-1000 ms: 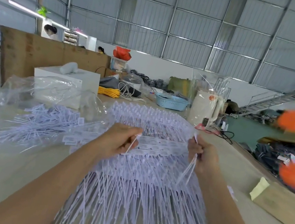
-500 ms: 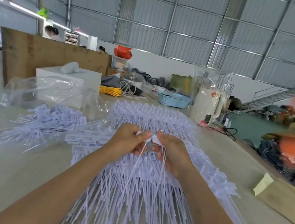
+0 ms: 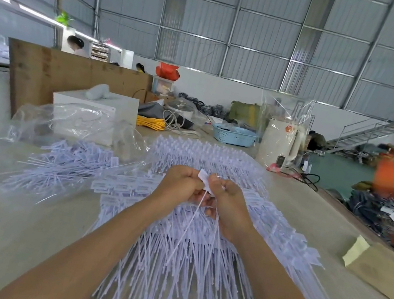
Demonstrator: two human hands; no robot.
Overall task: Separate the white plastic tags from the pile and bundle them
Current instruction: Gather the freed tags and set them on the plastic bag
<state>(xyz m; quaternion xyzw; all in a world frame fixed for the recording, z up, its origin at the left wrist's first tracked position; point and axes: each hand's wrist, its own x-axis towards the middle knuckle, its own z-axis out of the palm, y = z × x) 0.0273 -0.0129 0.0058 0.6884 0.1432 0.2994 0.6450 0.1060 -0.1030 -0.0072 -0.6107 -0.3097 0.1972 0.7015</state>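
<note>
A small bunch of white plastic tags (image 3: 204,181) is held over the middle of the desk (image 3: 17,236), pinched between the left hand (image 3: 180,184) and the right hand (image 3: 227,202), which are brought close together with fingers curled round the flat label ends; the thin tails of these tags hang down between the wrists toward the near edge. Beneath the hands the main pile (image 3: 183,265) is spread across the desk, label ends toward the far edge and tails fanned toward the near edge. A second heap (image 3: 67,163) is seen on a clear plastic bag (image 3: 69,121) toward the left edge. The tags are judged to be very light, thin and springy, with smooth tails that are likely to slip and snag on one another. They are best taken by the flat label ends, where the bunch can be squared and kept aligned, while the tails are left free to comb out of the pile.
</note>
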